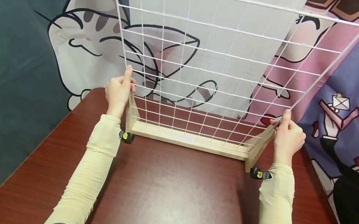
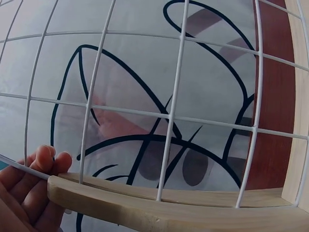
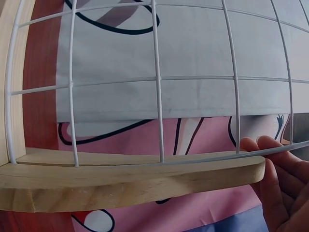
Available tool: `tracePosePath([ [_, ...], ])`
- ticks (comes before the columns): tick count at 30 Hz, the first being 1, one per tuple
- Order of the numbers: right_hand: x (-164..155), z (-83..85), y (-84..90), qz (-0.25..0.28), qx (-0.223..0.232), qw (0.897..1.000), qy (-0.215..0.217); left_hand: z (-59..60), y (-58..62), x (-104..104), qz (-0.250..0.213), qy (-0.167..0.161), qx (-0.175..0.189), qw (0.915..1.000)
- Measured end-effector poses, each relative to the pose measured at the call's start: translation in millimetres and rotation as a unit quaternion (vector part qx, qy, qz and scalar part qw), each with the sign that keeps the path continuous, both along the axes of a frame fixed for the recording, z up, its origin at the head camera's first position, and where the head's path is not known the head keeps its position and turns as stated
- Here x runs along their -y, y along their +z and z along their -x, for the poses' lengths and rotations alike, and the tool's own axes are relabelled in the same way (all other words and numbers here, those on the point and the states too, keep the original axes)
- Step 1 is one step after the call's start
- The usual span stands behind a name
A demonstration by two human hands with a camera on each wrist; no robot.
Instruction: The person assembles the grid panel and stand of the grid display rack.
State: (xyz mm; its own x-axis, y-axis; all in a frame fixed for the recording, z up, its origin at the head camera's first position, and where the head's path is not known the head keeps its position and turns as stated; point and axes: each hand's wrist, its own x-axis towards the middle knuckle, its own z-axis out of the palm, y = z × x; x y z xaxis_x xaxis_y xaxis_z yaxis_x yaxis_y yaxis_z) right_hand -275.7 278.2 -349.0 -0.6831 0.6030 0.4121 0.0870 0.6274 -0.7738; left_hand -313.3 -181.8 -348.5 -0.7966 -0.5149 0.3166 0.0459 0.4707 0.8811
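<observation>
A white wire grid panel stands upright in a pale wooden base on the table. Its side wires run down along the wooden side pieces, one on the left and one on the right. My left hand grips the grid's left edge wire, thumb pointing up, right at the tip of the left side piece. On the opposite edge my right hand holds the wire the same way, thumb up, with fingertips behind it by the right side piece's rounded end.
The dark red-brown table stretches beneath the base and both arms. Behind it hangs a cartoon-printed cloth, with a plain white sheet in the middle. A dark green curtain borders the left side. Each wrist carries a small black camera.
</observation>
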Motion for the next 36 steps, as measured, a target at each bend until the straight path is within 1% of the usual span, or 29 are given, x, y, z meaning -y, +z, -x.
tracePosePath([
  [4, 2.7, -0.8, -5.9, 0.009, -0.013, 1.0, -0.002, -2.1, -4.8, 1.6, -0.004, -0.001, -0.003, 1.0],
  [11, 4.9, -0.5, -10.8, 0.01, -0.055, 0.998, -0.004, -5.2, -9.3, 3.5, -0.016, 0.0, -0.02, 0.9997],
  [15, 4.7, -1.9, -12.9, 0.012, -0.057, 0.998, -0.015, -9.1, -14.2, 2.8, -0.02, 0.002, -0.034, 0.9992],
  [19, 3.4, -2.2, -14.2, 0.009, -0.066, 0.998, -0.019, -9.6, -14.6, -0.1, -0.012, 0.007, -0.046, 0.9988],
  [24, 2.2, -1.8, -17.4, 0.001, -0.079, 0.996, -0.027, -8.2, -12.9, -4.4, 0.008, -0.001, -0.063, 0.998],
  [28, 4.5, 0.1, -21.4, -0.005, -0.08, 0.996, -0.031, -7.5, -16.2, -6.1, 0.011, 0.003, -0.073, 0.9972],
  [30, 5.7, 1.4, -21.7, -0.01, -0.073, 0.997, -0.027, -5.2, -18.4, -7.0, 0.014, 0.003, -0.082, 0.9966],
  [32, 5.5, 1.7, -19.5, -0.018, -0.058, 0.998, -0.011, -2.8, -20.3, -7.7, 0.021, -0.006, -0.094, 0.9953],
  [34, 3.6, 0.1, -14.8, -0.028, -0.029, 0.999, 0.019, -1.9, -21.2, -6.5, 0.028, -0.029, -0.105, 0.9937],
  [36, 1.1, -2.8, -8.9, -0.045, 0.002, 0.997, 0.059, -3.7, -20.8, -4.4, 0.035, -0.057, -0.102, 0.9925],
])
